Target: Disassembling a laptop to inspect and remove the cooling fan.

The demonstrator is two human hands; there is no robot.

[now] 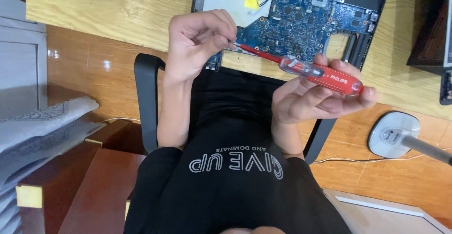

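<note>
Wooden worktop (117,15) carries our opened laptop, its blue circuit board (301,17) bare. Our left hand (200,43) pinches the tip of a red screwdriver (310,69) with a clear neck; our right hand (315,95) wraps its handle below the worktop's edge.

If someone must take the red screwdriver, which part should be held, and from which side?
Best the thick red handle, which is dotted and lies nearly level, tilted down to the picture's right. The right hand cradles it from below, so come from above. The left hand pinches the thin tip.
</note>
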